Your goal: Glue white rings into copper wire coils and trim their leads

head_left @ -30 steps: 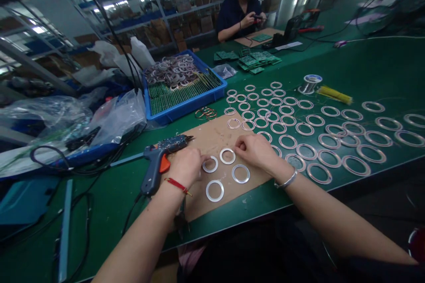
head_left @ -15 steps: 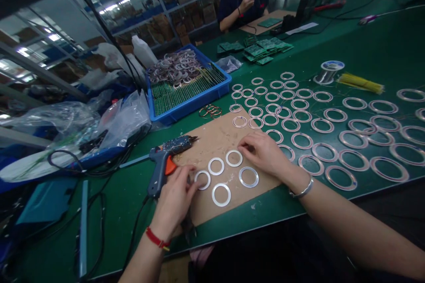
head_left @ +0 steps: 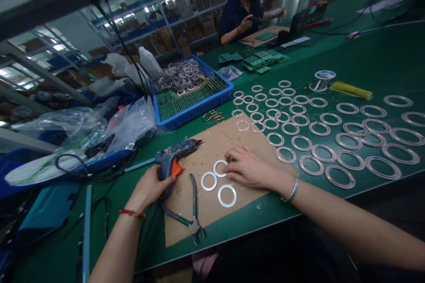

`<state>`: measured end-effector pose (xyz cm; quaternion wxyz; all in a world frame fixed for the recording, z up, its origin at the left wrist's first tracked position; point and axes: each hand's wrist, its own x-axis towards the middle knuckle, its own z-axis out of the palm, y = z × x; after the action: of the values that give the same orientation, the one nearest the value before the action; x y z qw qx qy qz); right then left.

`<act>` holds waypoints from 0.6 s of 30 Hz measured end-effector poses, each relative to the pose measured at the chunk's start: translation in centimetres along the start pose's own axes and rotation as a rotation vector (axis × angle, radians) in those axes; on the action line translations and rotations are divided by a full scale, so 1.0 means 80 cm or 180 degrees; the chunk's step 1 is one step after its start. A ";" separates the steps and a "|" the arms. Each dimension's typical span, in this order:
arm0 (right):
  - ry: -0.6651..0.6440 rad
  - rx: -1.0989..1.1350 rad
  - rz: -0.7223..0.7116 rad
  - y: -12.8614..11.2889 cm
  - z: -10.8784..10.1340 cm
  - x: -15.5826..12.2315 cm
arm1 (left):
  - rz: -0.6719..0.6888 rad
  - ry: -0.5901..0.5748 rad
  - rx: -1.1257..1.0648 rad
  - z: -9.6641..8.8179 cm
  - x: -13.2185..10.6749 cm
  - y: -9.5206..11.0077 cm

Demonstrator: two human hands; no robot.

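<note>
My left hand (head_left: 149, 190) is closed round the handle of a dark blue glue gun (head_left: 177, 149) with an orange trigger, which lies on the brown board (head_left: 202, 141). My right hand (head_left: 249, 169) rests low over the board with its fingers bent and drawn together; what is in or under them is hidden. Its fingertips meet the edge of a white ring (head_left: 215, 174). Two more white rings, the left ring (head_left: 203, 182) and the front ring (head_left: 219, 200), lie flat close by. Cutting pliers (head_left: 193, 226) with green-black handles lie spread in front of the glue gun.
Many pinkish coil rings (head_left: 311, 173) cover the table to the right. Behind them are a solder wire spool (head_left: 320, 83) and a yellow wire bundle (head_left: 352, 90). A blue tray (head_left: 195, 108) holds boards and rings. Copper coils (head_left: 212, 117) lie beside it. A co-worker (head_left: 232, 17) sits across.
My left hand has left the white rings and taken the glue gun's handle, baring the pliers. My right hand has shifted left over the rings; two white rings seen before no longer show.
</note>
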<state>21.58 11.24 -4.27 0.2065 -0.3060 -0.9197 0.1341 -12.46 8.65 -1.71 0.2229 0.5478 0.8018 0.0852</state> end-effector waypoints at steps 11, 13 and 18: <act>0.0093 -0.0280 0.0133 0.004 0.003 -0.003 | -0.0025 -0.0684 -0.1904 -0.012 -0.003 -0.006; 0.0120 -0.0292 0.0147 0.004 0.006 0.000 | -0.0017 -0.0653 -0.2200 -0.013 -0.011 -0.004; 0.0216 -0.0262 0.0135 0.006 0.004 0.002 | 0.0041 -0.0445 -0.3222 -0.027 -0.048 0.006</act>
<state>21.54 11.65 -4.67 0.2218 -0.3380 -0.9102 0.0900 -11.90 5.57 1.38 0.5129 0.3806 0.6399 0.4274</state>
